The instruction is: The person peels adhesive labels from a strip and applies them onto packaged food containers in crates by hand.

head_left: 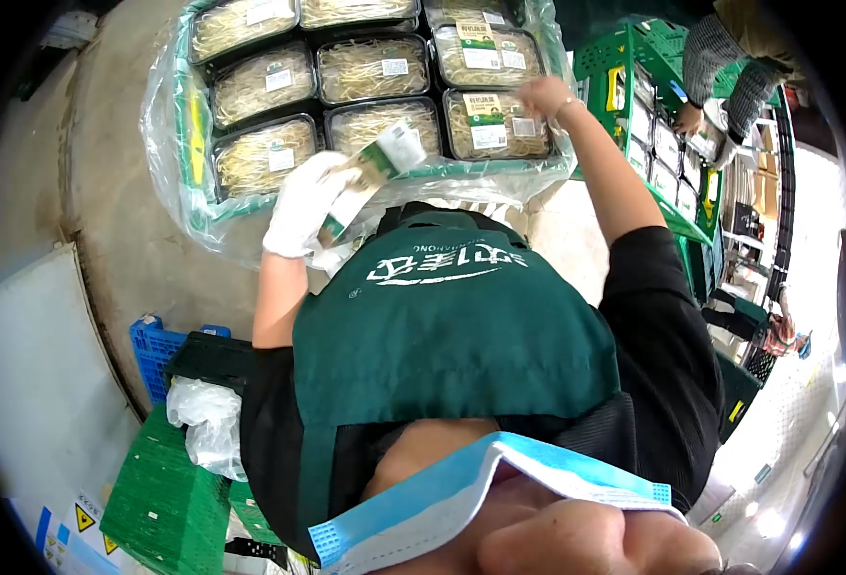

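My left hand point(306, 203), in a white glove, is closed around a bundle of green-and-white printed paper labels point(392, 153). My bare right hand point(546, 98), with a bracelet at the wrist, is over the right edge of a clear-lidded black tray of bean sprouts point(458, 136). Its fingers are curled together, and I cannot make out anything between them. That tray carries a printed label point(485, 121) and a white sticker. The tray behind it point(457, 72) has a similar label. Beside them, a sprout tray point(354, 125) shows no such printed label.
The trays sit in a green crate point(423, 172) lined with clear plastic. At right, another person's hands point(688, 120) work over a green crate point(639, 172) of packs. Lower left are a blue crate point(150, 347), a plastic bag point(207, 422) and a green crate point(164, 489).
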